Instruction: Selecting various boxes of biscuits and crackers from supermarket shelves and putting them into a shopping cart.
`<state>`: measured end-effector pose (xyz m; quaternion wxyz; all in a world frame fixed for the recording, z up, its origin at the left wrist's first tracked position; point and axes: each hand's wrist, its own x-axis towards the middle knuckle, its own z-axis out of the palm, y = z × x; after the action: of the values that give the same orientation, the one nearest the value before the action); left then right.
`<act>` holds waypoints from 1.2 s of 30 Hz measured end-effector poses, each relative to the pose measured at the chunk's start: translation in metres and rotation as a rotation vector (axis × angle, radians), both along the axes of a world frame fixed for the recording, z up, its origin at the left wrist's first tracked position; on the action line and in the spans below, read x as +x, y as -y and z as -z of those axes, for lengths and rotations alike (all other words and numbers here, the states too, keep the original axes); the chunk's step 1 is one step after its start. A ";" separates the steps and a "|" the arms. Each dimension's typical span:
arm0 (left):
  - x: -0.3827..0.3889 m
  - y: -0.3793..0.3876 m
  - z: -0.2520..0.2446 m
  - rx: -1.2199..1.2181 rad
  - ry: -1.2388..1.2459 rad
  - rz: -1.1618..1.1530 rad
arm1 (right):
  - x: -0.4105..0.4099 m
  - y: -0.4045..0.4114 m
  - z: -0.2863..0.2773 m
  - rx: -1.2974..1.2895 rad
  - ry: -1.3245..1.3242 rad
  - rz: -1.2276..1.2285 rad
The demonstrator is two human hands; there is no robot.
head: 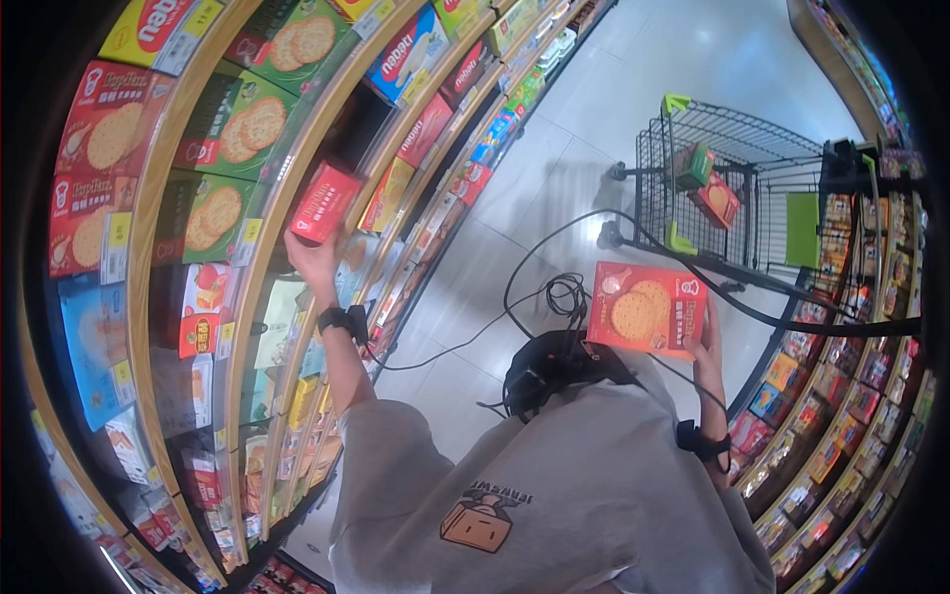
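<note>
My left hand (pixel 313 261) grips a red Pop-Pan cracker box (pixel 325 202) by its lower end, at the front of a shelf on the left. Beyond that box is a dark gap in the shelf row. On the other side, my right hand (pixel 707 338) holds a second red cracker box (pixel 642 308) by its edge, its front with pictured round crackers facing up. Green cracker boxes (pixel 241 126) stand on the shelf beside my left hand. More red cracker boxes (pixel 100 141) sit on the neighbouring shelf farther left.
A wire shopping cart (pixel 772 185) with green corners stands ahead on the right, holding a green box (pixel 694 166) and a red box (pixel 717 199). Black cables (pixel 512 286) loop between my wrists and a black bag (pixel 553 371). Stocked shelves (pixel 816 416) line the right side.
</note>
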<state>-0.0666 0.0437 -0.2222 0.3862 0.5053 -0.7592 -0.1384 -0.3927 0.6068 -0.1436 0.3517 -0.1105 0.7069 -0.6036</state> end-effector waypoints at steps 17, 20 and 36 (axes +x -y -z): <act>0.013 0.056 -0.016 0.760 -0.275 -0.073 | 0.006 -0.014 0.014 0.040 0.057 0.105; 0.009 0.056 -0.016 0.728 -0.153 0.009 | 0.007 -0.020 0.017 0.058 0.061 0.127; 0.030 0.110 0.054 0.753 -0.239 0.051 | 0.005 -0.027 0.017 0.144 0.082 0.207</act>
<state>-0.0370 -0.0665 -0.2759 0.2559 0.5728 -0.6174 -0.4745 -0.3872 0.6334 -0.1610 0.3230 0.0136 0.7411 -0.5884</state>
